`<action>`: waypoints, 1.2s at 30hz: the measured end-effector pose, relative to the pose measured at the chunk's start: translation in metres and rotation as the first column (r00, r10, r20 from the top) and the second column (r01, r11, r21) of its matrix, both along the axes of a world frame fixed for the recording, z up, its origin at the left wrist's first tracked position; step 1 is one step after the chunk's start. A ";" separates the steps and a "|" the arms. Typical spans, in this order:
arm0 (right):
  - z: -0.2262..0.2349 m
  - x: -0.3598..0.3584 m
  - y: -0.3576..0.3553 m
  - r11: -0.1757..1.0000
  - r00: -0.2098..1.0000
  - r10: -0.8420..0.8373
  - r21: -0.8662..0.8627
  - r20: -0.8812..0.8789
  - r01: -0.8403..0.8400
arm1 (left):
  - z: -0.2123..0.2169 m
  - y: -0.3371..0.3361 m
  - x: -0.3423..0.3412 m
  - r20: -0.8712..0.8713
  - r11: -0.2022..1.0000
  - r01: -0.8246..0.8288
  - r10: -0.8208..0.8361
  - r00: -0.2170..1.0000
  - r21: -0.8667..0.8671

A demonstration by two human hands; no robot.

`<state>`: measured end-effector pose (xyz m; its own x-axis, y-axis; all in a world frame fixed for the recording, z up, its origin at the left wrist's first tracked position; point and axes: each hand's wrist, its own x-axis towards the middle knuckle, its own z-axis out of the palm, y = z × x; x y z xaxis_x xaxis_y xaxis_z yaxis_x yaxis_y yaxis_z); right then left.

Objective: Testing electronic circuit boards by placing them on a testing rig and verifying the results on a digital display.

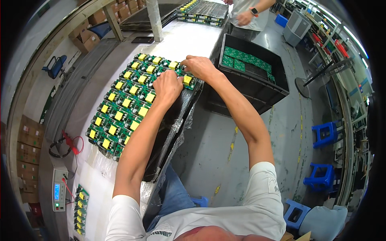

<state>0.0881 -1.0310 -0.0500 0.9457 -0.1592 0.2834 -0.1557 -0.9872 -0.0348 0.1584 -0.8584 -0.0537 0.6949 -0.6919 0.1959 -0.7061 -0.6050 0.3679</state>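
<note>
Left hand: curled into a loose fist (pixel 168 86) over the right-hand edge of the array, thumb side beside the corner circuit board (pixel 187 80); contact with it cannot be told, the fingertips being hidden.
Right hand: fingers bent, palm down (pixel 200 68), fingertips at the far side of the same board; whether they clamp it or only touch cannot be told.
Corner board: green with a yellow block, between the two hands, at the far right corner of the array.
Board array: rows of like boards (pixel 126 103), yellow blocks up, set close together, running from the hands toward the lower left.
Edges: black support (pixel 159 150) under the array, clear film (pixel 177 128) along its right side; this side lies near the tabletop's right edge.
Room, far side: white tabletop (pixel 185 40) shows between the array and the stacked boards (pixel 201 14).
Room, right: black crate (pixel 241 94) holding green panels (pixel 249 58) stands just beside the right wrist; grey floor (pixel 209 148) shows between the forearms.
Near left: meter box (pixel 59 193) with a lit screen, red lead (pixel 74 146), strip of boards (pixel 80 211).
Far end: a co-worker's hand (pixel 244 18), beyond the crate, well apart from both hands.
</note>
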 end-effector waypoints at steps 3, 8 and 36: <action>0.005 -0.015 0.006 1.000 0.997 0.017 0.017 0.073 -0.018 | 0.005 0.011 -0.009 0.033 0.998 -0.018 0.019 0.999 -0.055; 0.010 -0.104 0.062 0.876 0.769 -0.182 0.456 0.612 -0.156 | 0.026 0.081 -0.036 0.036 0.986 0.003 0.003 0.999 -0.165; -0.044 0.073 0.668 0.723 0.748 0.650 0.196 0.133 -0.663 | -0.033 0.691 -0.034 0.010 0.710 -0.703 0.703 0.711 0.044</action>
<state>0.1608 -0.3631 -0.0937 0.8218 0.4335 0.3697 0.5369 -0.8064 -0.2480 0.1248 -0.1677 -0.0865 0.9850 -0.0103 0.1722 -0.0683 -0.9400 0.3344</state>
